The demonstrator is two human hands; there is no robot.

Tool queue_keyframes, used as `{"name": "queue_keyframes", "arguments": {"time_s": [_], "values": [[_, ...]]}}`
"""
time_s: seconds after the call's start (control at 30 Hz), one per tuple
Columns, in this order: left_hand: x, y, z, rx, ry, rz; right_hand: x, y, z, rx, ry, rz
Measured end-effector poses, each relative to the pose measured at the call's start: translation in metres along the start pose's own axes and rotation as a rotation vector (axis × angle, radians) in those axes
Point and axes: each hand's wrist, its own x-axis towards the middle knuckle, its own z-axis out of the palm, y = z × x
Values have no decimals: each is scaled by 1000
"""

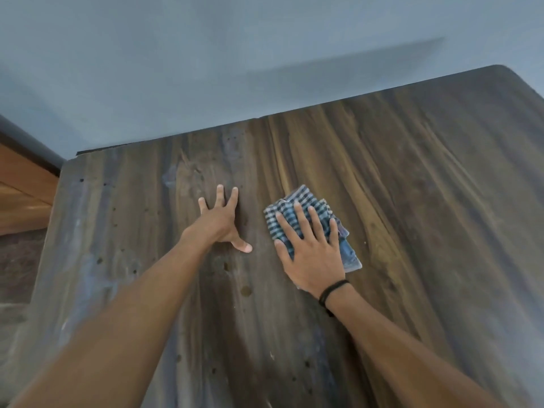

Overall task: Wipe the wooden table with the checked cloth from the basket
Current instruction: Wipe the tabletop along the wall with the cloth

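the checked cloth [306, 219], blue and white and bunched into a folded wad, lies on the wooden table [412, 187] right of centre; the right hand [310, 254] presses flat on it, fingers straight and spread, the cloth showing beyond the fingertips and at the hand's right side; a black band [332, 291] circles that wrist; the left hand [220, 223] rests just beside the cloth on bare wood, fingers splayed, thumb out toward the cloth; the table's far edge meets a pale blue-grey wall [206, 69].
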Motion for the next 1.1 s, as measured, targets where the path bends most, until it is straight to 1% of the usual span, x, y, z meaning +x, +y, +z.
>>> {"name": "queue_keyframes", "arguments": {"time_s": [0.07, 0.17, 0.2, 0.23, 0.3, 0.33, 0.4, 0.47, 0.53, 0.6, 0.67, 0.73, 0.77, 0.83, 0.87, 0.9, 0.97, 1.03, 1.07, 1.1], "values": [[2, 1, 1, -25, 22, 11, 4, 14, -2, 0, 1, -2], [-1, 2, -2, -39, 33, 1, 36, 4, -6, 49, -15, 143], [-1, 1, -2, -41, 39, 6, 33, -3, -4, 58, -15, 139], [-2, 0, -1, -45, 44, 13, 22, -7, -4, 56, -4, 92], [-4, 0, -1, -54, 49, 26, -6, 4, -3, 11, -5, -11], [-5, 0, 0, -55, 49, 25, -12, 13, -5, -4, -18, -25], [-5, 2, -2, -67, 37, 4, 3, 20, -7, 19, -17, 61], [-4, 2, -2, -70, 32, -2, 8, 6, -9, 28, -24, 135], [-3, 1, -1, -64, 37, 6, -14, -3, -5, 28, -26, 44], [-4, -1, 1, -60, 50, 11, -44, 12, -4, -10, -71, -32], [-3, 1, 2, -60, 44, -4, -40, 27, -8, -10, -59, 30], [-2, 2, 1, -68, 37, -11, -31, 18, -12, 15, -62, 138], [-2, 2, 1, -70, 44, -10, -37, 8, -11, 21, -64, 148], [-2, -1, 2, -72, 54, -7, -72, -3, -7, 22, -80, 35], [-2, -1, 3, -77, 61, -6, -94, 2, -8, 7, -103, -17], [-3, -2, 4, -83, 70, -4, -110, 13, -11, -9, -122, -33], [-3, 0, 4, -84, 74, -13, -103, 29, -13, -9, -92, 43], [-3, 1, 2, -86, 77, -11, -87, 19, -14, 12, -69, 166], [-5, 0, 2, -90, 87, -8, -90, 8, -12, 19, -67, 183], [-7, 0, 3, -90, 97, -1, -101, 1, -10, 20, -72, 133]]}}
